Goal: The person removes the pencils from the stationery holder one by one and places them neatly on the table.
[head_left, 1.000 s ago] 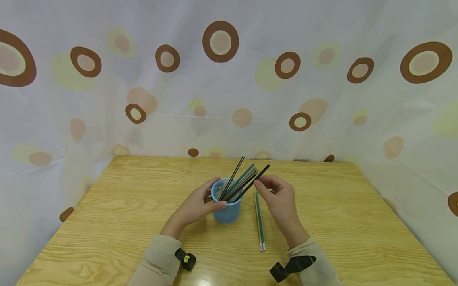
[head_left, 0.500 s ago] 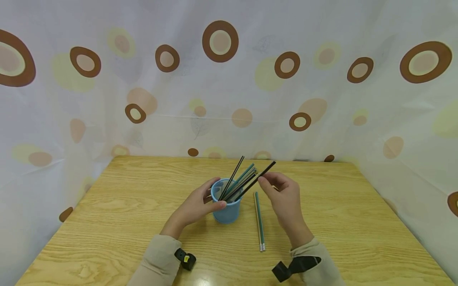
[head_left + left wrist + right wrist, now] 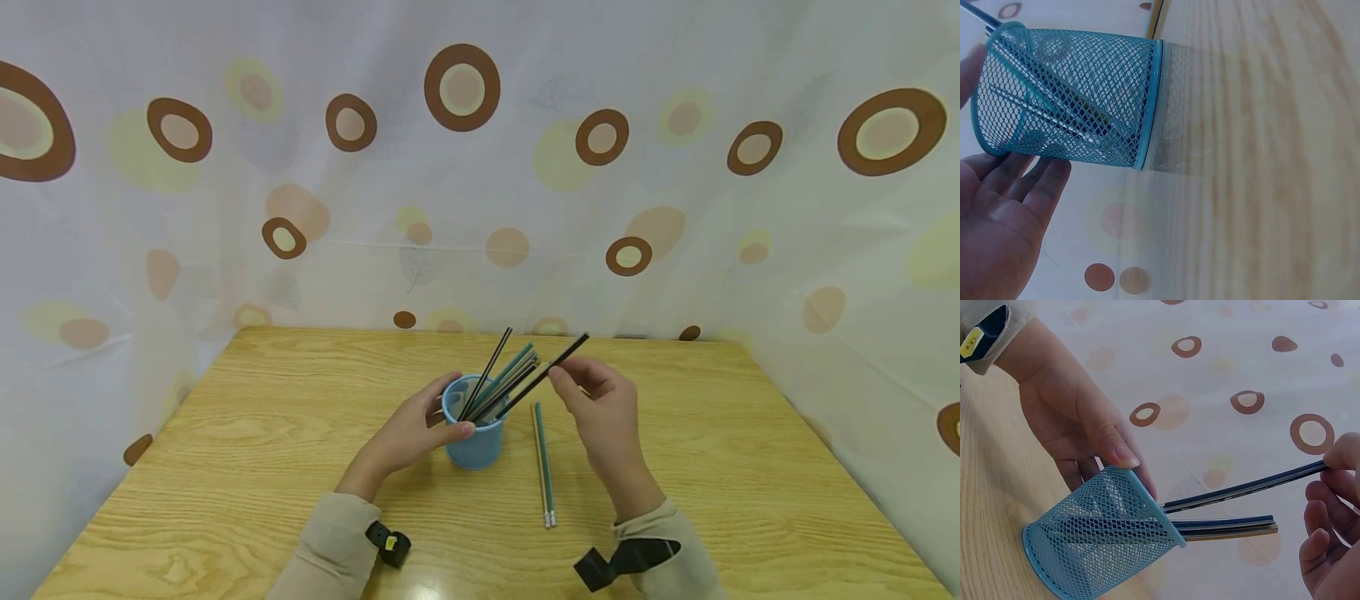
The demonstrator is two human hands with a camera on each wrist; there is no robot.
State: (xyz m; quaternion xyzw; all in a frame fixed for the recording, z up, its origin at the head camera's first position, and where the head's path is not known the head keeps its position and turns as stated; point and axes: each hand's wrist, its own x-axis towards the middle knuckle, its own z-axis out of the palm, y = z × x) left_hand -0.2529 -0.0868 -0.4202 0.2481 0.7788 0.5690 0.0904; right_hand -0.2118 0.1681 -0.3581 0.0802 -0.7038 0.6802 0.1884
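A light blue mesh pencil cup [image 3: 474, 450] stands on the table with several pencils [image 3: 517, 360] leaning to the right in it. My left hand [image 3: 408, 437] grips the cup near its top, thumb at the near rim and fingers on the far left side. In the left wrist view the fingers lie along the mesh of the cup [image 3: 1079, 94]. Between thumb and index finger, my right hand [image 3: 606, 412] pinches a black pencil [image 3: 1241, 489], whose lower end is still at the cup's mouth. The right hand's other fingers are loosely curled, holding nothing.
Two pencils, one green [image 3: 546, 467] and one light wood-coloured [image 3: 539, 467], lie side by side right of the cup, left of my right forearm. The wooden table [image 3: 300, 383] ends at a patterned cloth backdrop [image 3: 480, 183] behind and on both sides.
My right hand has moved up and to the right, drawing the black pencil further out of the cup. The left hand and the cup stay in place.
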